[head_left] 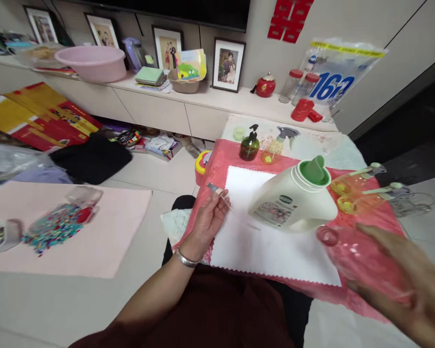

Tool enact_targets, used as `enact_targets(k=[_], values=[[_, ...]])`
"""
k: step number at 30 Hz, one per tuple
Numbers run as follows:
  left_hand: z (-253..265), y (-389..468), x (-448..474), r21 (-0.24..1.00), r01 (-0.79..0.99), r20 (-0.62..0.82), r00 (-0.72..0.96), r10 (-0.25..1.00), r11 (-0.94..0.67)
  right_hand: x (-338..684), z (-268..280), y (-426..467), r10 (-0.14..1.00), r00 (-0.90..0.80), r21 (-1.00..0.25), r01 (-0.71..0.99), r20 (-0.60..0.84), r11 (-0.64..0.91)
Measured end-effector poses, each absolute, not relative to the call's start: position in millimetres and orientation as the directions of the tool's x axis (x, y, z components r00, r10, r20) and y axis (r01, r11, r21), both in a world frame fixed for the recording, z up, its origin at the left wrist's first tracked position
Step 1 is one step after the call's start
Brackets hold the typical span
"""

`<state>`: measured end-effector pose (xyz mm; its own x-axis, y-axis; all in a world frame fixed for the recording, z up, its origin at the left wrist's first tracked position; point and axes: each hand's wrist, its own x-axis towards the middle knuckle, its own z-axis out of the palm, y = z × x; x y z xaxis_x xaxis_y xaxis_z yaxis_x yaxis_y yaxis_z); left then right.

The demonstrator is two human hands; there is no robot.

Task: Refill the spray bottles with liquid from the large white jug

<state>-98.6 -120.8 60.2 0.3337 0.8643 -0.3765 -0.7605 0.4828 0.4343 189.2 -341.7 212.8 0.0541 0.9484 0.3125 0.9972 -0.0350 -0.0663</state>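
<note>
My left hand (206, 222), palm up and fingers curled, holds a small spray nozzle (213, 188) with a grey end and a thin tube over the left of the white mat (235, 246). On the right, my right hand (413, 261), blurred, wraps round a clear plastic bottle (362, 256). Its uncapped mouth points toward the large cream detergent jug (290, 198). The jug stands on the mat, with a green spout (314, 170) in its neck. A thin clear strip (253, 226) lies on the mat before it.
Behind the mat stand a dark green pump bottle (250, 146) and a clear spray bottle (273, 149). Two spray bottles with yellowish bases, one of them nearer (358, 204), lie at the right. A pink board (126, 232) with coloured beads (56, 227) is at the left.
</note>
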Motion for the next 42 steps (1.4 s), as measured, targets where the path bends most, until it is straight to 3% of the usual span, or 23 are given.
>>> enact_targets(k=[6, 17, 27, 38, 42], values=[[90.2, -126.4, -101.3, 0.543, -0.716, -0.282, 0.335, 0.899, 0.438, 144.0, 143.0, -338.8, 0.96, -0.004, -0.119, 0.992, 0.28, 0.039], [109.3, -145.9, -91.5, 0.637, -0.673, -0.221, 0.307, 0.926, 0.375, 116.2, 132.3, -325.0, 0.968, 0.024, -0.221, 0.975, 0.249, 0.032], [104.1, -185.3, -75.8, 0.614, -0.613, -0.228, 0.465, 0.855, 0.497, 81.7, 121.6, -308.9, 0.959, 0.137, -0.479, 0.878, 0.249, -0.001], [102.8, -186.2, -80.2, 0.624, -0.566, -0.225, 0.531, 0.817, 0.539, 74.4, 114.6, -306.9, 0.939, 0.175, -0.624, 0.78, 0.295, 0.051], [103.6, -186.8, -82.7, 0.613, -0.575, -0.198, 0.553, 0.81, 0.542, 73.5, 110.2, -308.0, 0.954, 0.191, -0.753, 0.656, 0.23, 0.05]])
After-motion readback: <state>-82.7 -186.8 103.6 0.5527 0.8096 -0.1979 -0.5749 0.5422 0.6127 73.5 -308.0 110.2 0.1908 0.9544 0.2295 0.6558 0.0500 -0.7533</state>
